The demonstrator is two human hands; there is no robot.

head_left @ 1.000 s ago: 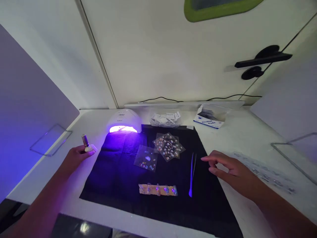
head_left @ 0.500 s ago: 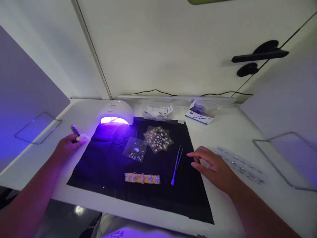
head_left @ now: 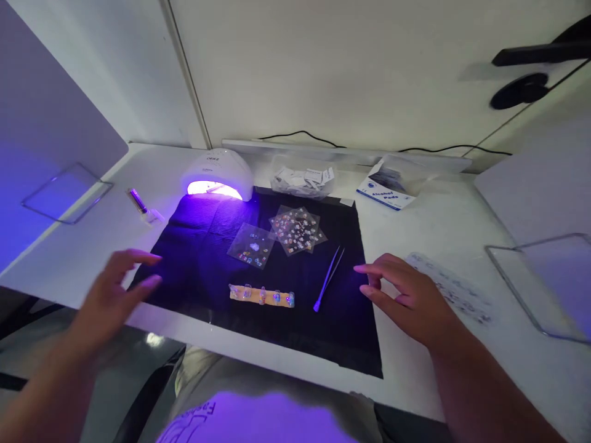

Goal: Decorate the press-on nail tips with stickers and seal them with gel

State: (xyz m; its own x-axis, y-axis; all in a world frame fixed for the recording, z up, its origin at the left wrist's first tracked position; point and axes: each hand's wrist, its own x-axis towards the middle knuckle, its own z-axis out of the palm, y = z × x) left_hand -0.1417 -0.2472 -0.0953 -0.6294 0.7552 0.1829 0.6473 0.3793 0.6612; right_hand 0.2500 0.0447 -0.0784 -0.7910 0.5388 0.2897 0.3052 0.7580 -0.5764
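My left hand (head_left: 115, 292) hovers over the left edge of the black mat (head_left: 194, 289), thumb and fingers apart with nothing between them. Beyond it a nail polish bottle (head_left: 144, 208) lies on the white table. On the right, my right hand (head_left: 397, 292) is open and empty by the mat's right edge, near the tweezers (head_left: 327, 282). A row of decorated false nails sits on a tan strip (head_left: 253, 296) at the mat's front. Several clear nail sticker sheets (head_left: 298, 231) overlap in the middle, and another sticker sheet (head_left: 252, 246) lies to their left.
A white nail lamp (head_left: 217, 169) glows purple at the back left. Behind the mat are a bag of small white packets (head_left: 302, 178) and an alcohol pads box (head_left: 385, 187). A clear tray (head_left: 455, 289) lies beyond my right hand. Wire stands (head_left: 535, 295) flank the table.
My left hand has let go of the polish bottle and come nearer to me, over the mat's edge. My right hand stays in about the same place. The camera view has shifted.
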